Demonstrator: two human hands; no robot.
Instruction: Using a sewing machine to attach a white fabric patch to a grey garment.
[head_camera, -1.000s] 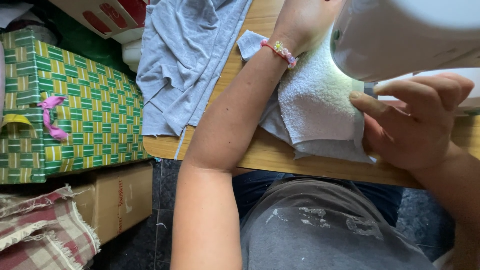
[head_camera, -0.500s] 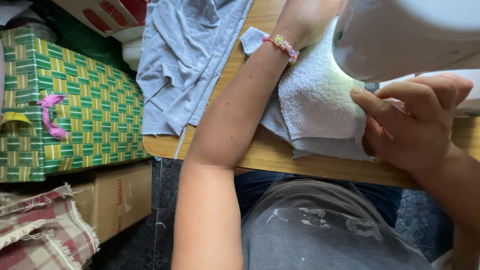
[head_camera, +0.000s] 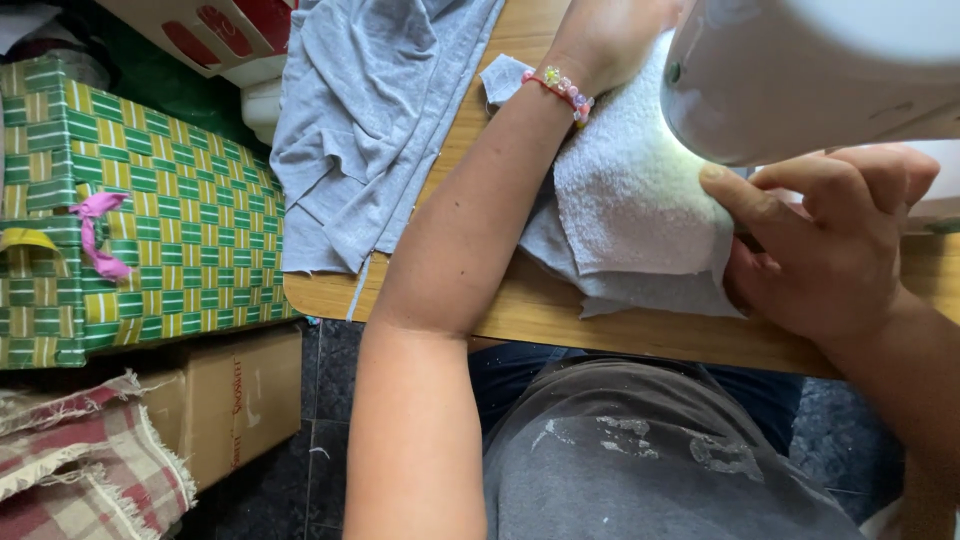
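Table: a light brown wooden tabletop (head_camera: 640, 335) with a rounded near-left corner

Floor: dark grey tiled floor (head_camera: 330, 450) with pale grout lines, in shadow under the table

Left side: a green, yellow and white woven checked box (head_camera: 180, 230) stands beside the table, a pink ribbon bow (head_camera: 98, 232) on its front

Below it: a plain brown cardboard carton (head_camera: 235, 400) on the floor, just beside a red and cream plaid fringed cloth (head_camera: 80, 470)

Top: a white and red cardboard box (head_camera: 215, 30) above a dark green surface (head_camera: 170, 85)

Light: soft daylight, even
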